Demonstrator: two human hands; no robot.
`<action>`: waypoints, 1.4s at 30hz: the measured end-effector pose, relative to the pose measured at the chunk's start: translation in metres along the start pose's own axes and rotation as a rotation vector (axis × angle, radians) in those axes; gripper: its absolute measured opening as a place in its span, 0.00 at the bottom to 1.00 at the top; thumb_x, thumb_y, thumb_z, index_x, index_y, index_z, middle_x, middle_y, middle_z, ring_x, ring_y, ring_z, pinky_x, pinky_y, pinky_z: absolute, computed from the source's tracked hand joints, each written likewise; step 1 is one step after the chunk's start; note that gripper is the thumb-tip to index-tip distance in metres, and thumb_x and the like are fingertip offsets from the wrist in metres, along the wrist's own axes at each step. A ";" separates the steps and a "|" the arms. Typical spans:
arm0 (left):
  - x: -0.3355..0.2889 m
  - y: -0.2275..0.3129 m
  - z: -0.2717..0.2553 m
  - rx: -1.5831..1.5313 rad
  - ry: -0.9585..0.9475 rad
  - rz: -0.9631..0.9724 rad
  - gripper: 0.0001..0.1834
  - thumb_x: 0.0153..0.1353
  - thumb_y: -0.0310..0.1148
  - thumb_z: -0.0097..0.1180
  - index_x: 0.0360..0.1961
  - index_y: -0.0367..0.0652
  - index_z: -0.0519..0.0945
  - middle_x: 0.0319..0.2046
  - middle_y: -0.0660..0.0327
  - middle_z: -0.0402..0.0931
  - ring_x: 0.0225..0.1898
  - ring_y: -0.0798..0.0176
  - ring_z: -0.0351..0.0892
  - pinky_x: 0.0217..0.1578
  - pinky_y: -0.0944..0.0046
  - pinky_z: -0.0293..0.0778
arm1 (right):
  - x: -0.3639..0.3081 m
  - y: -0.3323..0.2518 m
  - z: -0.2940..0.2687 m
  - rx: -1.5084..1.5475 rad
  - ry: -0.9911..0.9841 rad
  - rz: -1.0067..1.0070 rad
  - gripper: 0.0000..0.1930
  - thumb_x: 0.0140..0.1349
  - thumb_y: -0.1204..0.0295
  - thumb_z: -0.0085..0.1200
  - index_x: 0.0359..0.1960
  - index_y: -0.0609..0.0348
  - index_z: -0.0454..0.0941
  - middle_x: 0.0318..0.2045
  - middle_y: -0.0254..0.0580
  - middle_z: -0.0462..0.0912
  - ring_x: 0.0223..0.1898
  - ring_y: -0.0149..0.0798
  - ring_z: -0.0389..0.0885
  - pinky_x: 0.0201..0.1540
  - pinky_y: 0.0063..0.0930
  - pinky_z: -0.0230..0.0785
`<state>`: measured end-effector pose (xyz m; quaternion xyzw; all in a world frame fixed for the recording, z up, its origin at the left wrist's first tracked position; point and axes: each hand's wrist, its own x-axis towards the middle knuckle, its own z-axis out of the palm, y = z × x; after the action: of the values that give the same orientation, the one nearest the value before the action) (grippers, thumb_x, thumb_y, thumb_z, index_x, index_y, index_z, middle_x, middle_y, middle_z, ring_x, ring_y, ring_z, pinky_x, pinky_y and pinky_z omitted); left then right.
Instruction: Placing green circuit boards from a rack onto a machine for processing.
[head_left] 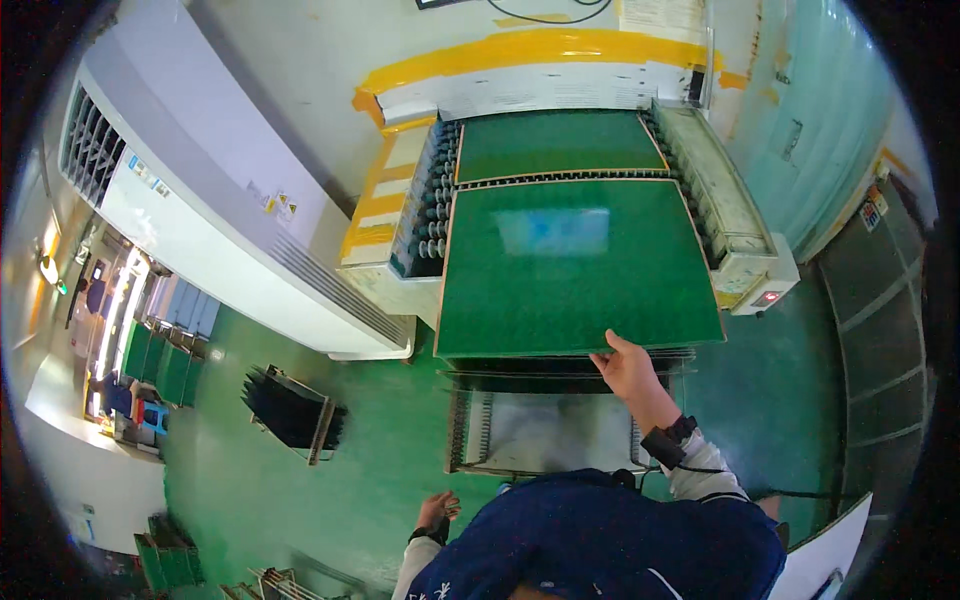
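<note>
A large green panel (pixel 580 270) with a pale border lies on the roller conveyor (pixel 432 215), its near edge jutting out over the front. My right hand (pixel 628 368) pinches that near edge right of its middle, thumb on top and the other fingers mostly hidden below. Beyond it on the rollers lies a second green panel (pixel 550 145). Low beside my body, my left hand (pixel 437 510) holds nothing; its fingers are loosely curled and apart. Under the jutting panel, in front of the conveyor, stands a metal rack (pixel 460 430) with coiled side rails.
A tall white air conditioner (pixel 250 230) stands left of the conveyor. On the green floor is a small rack with dark sheets (pixel 290 410). A translucent curtain (pixel 820 130) hangs at the right, and a white board (pixel 825 550) is at the lower right.
</note>
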<state>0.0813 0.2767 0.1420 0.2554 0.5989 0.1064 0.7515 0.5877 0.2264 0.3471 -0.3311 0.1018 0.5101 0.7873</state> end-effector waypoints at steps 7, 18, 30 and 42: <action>-0.004 -0.012 0.003 -0.045 0.034 -0.018 0.18 0.57 0.39 0.56 0.43 0.38 0.71 0.31 0.57 0.77 0.28 0.58 0.78 0.25 0.63 0.71 | 0.034 0.000 0.002 0.025 -0.059 0.007 0.05 0.58 0.72 0.53 0.32 0.58 0.72 0.33 0.37 0.76 0.36 0.38 0.74 0.43 0.35 0.68; -0.005 0.000 0.019 0.082 0.104 -0.049 0.20 0.57 0.41 0.55 0.44 0.38 0.69 0.33 0.57 0.77 0.28 0.60 0.78 0.25 0.63 0.72 | 0.048 -0.009 0.010 0.009 -0.090 0.014 0.05 0.59 0.70 0.52 0.34 0.57 0.73 0.35 0.37 0.78 0.40 0.37 0.74 0.46 0.36 0.66; -0.007 0.000 0.021 0.046 0.090 -0.060 0.18 0.60 0.38 0.52 0.46 0.37 0.71 0.33 0.55 0.76 0.29 0.58 0.78 0.26 0.63 0.74 | 0.066 -0.004 0.002 0.048 -0.081 0.015 0.06 0.57 0.71 0.54 0.35 0.56 0.73 0.34 0.36 0.77 0.37 0.37 0.74 0.44 0.33 0.67; -0.005 -0.002 0.015 0.063 0.048 -0.056 0.21 0.59 0.40 0.54 0.48 0.37 0.70 0.36 0.55 0.76 0.30 0.57 0.79 0.27 0.62 0.73 | 0.073 -0.008 0.005 0.037 -0.094 -0.009 0.05 0.58 0.71 0.52 0.35 0.55 0.73 0.34 0.36 0.78 0.37 0.37 0.75 0.44 0.34 0.67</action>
<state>0.0945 0.2688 0.1474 0.2595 0.6267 0.0723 0.7312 0.6273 0.2811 0.3178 -0.2925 0.0729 0.5197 0.7994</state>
